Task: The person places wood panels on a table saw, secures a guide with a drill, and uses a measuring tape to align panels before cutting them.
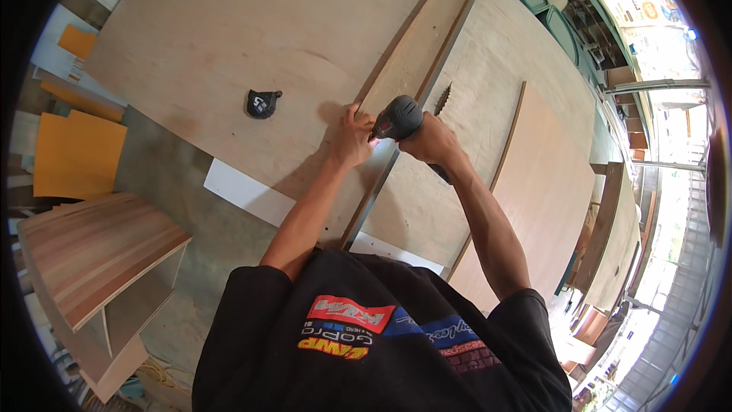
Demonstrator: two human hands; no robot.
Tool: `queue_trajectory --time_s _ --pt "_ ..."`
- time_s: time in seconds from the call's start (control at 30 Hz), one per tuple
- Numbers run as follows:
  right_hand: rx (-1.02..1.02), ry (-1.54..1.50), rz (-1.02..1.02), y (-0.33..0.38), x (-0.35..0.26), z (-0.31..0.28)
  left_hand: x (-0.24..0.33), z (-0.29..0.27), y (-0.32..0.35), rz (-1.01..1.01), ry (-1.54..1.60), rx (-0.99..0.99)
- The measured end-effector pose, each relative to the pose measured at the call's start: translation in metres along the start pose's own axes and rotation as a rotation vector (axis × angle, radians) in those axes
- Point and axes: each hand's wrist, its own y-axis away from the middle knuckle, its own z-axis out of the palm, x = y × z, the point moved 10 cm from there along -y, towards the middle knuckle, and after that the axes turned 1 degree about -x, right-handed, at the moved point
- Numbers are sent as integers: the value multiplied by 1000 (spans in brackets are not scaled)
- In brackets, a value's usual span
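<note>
Head view: from where I stand, the right hand [431, 140] is wrapped round the grip of a dark grey, round-backed power drill [402, 114], its tip at the long narrow light-wood board with a dark edge [432, 27]. Left hand [354, 141] is bent at the board just beside the drill tip; can't tell if its fingers pinch anything. Board lies on a big tan plywood sheet [252, 23]. Left of board: rounded black tape measure [261, 104]. Just right of it: dark toothed blade [444, 98], partly hidden by the right hand. Further right: flat light-brown plywood panel [534, 198].

Woodworking workshop, with plywood sheets [545, 191], power drill [399, 117], wooden cabinet [114, 252].
</note>
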Motion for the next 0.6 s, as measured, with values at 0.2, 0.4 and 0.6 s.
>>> queue_trajectory --time_s 0.2,0.4,0.6 --pt "-3 89 -32 -13 5 13 0 -8 3 31 45 -22" --pt "-7 101 -123 -13 19 13 -4 -44 56 -300 44 171" --pt "-97 -106 -99 16 -38 12 -25 -35 119 -549 -186 24"
